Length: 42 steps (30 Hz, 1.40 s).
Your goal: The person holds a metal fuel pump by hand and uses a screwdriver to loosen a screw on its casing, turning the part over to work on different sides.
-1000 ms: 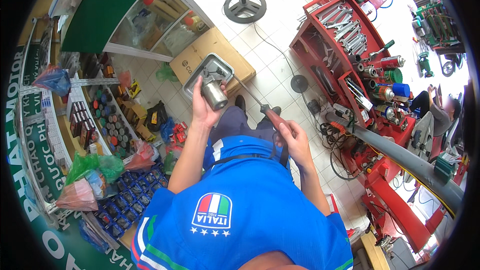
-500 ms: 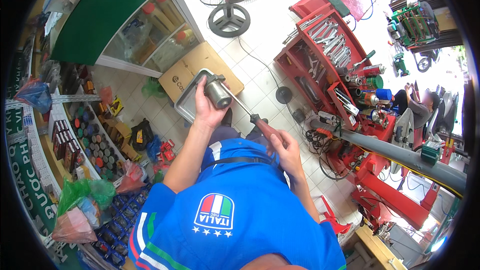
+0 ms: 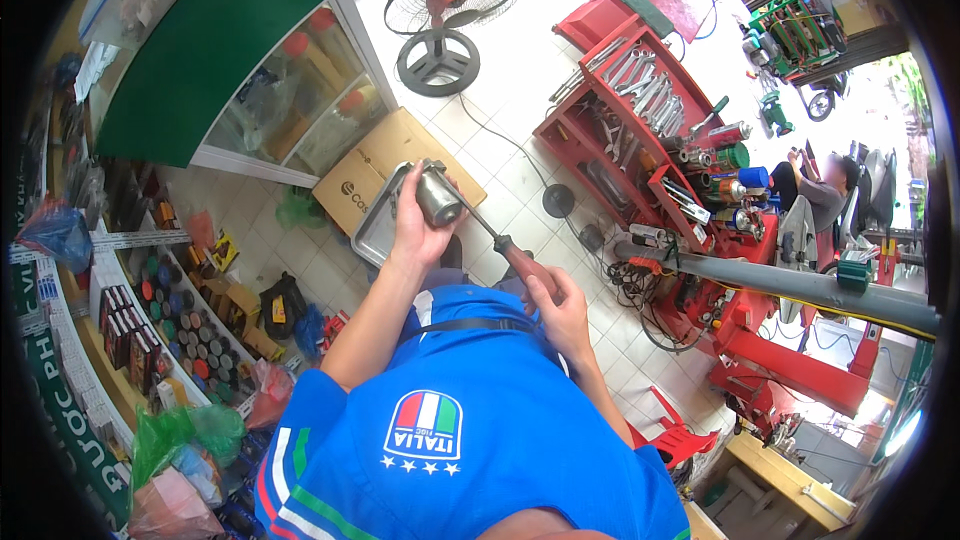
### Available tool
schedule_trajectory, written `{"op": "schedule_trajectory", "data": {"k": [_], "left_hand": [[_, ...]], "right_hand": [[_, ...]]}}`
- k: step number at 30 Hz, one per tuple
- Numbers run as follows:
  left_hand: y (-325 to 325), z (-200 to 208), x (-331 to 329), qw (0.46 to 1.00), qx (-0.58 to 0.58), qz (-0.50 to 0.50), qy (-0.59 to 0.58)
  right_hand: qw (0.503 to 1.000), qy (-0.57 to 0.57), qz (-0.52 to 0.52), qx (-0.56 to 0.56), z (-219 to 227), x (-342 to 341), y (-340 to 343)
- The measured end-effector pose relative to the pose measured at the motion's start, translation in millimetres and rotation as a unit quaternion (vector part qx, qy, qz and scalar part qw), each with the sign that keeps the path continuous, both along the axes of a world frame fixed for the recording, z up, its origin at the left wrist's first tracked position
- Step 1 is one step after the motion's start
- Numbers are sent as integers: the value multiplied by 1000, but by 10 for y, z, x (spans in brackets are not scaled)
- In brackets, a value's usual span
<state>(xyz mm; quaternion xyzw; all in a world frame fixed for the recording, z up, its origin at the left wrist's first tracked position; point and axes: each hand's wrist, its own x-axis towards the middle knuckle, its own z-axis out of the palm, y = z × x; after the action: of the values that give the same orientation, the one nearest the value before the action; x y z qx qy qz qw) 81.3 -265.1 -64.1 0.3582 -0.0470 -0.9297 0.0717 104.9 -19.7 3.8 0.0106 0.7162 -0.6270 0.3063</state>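
Note:
My left hand [image 3: 418,230] grips a grey metal cylinder [image 3: 438,196], a small motor-like part, raised in front of my chest. In my right hand [image 3: 556,308] is a screwdriver [image 3: 498,240] with a dark red handle. Its thin shaft points up and left, and the tip meets the lower end of the cylinder. Under both hands, on the tiled floor, lies a shallow metal tray [image 3: 372,236] on a flat cardboard box [image 3: 372,166]. My blue shirt fills the lower middle of the view.
A red tool cart [image 3: 640,130] loaded with wrenches and cans stands to the right. A floor fan [image 3: 448,10] sits ahead, a glass cabinet with a green top [image 3: 250,70] at the left, shelves of small goods [image 3: 150,320] lower left. Another person [image 3: 822,190] sits far right beside a red lift [image 3: 790,360].
The view has shifted, so the hands sit lower and more central. The screwdriver tip has moved up against the cylinder, which the left hand keeps holding.

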Motion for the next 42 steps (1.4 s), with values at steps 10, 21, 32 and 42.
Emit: {"op": "schedule_trajectory", "data": {"k": [10,21,32,42], "left_hand": [[-139,20,-20,999,-41,15,30],[16,144,-130,990,-85,-26,106],[59,145,-238,987,-94,-30,123],[104,153,-221,990,-23,-19,139]], "right_hand": [[974,210,37,81,64,30,-140],[881,-275,-56,-380,-77,11,1],[907,395,15,144,34,82,-49],[949,-123,-49,-288,-135,47,13]]}}
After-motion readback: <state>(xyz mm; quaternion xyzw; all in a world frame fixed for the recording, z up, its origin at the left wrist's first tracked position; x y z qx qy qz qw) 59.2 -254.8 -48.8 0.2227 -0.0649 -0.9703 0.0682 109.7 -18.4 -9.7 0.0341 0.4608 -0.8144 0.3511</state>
